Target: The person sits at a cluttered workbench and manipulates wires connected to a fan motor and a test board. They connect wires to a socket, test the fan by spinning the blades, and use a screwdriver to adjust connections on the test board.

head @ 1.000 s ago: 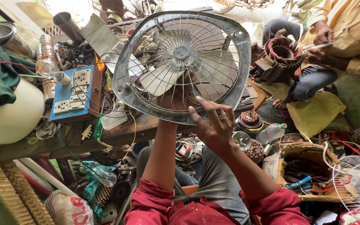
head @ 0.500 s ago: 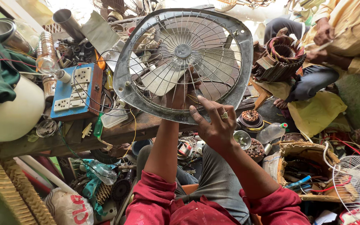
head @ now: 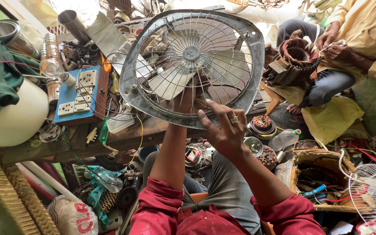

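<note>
With right hand (head: pixel 225 132) opened flat, lays spread fingers against the lower rim of the fan (head: pixel 192 52) and closes on nothing; merely touches the metal frame. Differs from a second ago, when those fingers curled over the same rim in a loose grip. Has meanwhile let go and fanned out, thumb low, ringed finger up. Keeps the fan raised just above and ahead of that palm, face toward the camera, tipped a little more to the right than before. Probably leaves most of the weight with the left hand (head: pixel 187 93), up behind the grille, just left of the right hand. Shows that hand only through the wires and past a blade (head: pixel 170 82), so cannot tell how far closed it is or which part it holds. Hides the fan's back entirely. Cuts off part of the bench beyond the hands behind the frame. Blurs into clutter below the wrists: coils, small parts, hard to sort. Catches, well left of the hands, a blue socket board (head: pixel 77 93); well right, another person's hands (head: pixel 334 45) at a wound motor core (head: pixel 297 58).
</note>
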`<move>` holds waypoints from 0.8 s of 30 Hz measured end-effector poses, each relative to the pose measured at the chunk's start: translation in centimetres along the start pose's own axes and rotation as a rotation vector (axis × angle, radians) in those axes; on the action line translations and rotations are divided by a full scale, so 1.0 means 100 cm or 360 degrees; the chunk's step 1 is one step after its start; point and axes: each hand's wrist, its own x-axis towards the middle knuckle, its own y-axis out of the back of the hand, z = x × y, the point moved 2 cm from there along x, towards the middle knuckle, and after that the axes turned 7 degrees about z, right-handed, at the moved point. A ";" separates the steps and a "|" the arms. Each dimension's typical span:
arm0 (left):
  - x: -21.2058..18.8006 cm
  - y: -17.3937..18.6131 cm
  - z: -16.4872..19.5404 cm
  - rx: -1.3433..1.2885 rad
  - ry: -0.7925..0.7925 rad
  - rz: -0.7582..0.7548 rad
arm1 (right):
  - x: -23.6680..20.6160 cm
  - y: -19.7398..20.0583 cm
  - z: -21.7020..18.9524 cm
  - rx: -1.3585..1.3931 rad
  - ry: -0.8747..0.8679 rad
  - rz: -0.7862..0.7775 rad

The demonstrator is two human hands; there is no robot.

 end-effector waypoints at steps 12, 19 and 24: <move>-0.001 -0.002 0.003 0.0058 -0.0026 0.0012 | -0.002 0.001 0.000 0.0015 -0.0017 -0.0008; -0.005 -0.002 0.006 0.0103 -0.0039 -0.0001 | 0.005 0.004 -0.003 -0.0042 -0.0048 -0.0076; -0.007 -0.003 0.012 0.0156 -0.0082 0.0014 | 0.002 0.013 -0.002 0.0167 -0.0074 -0.0156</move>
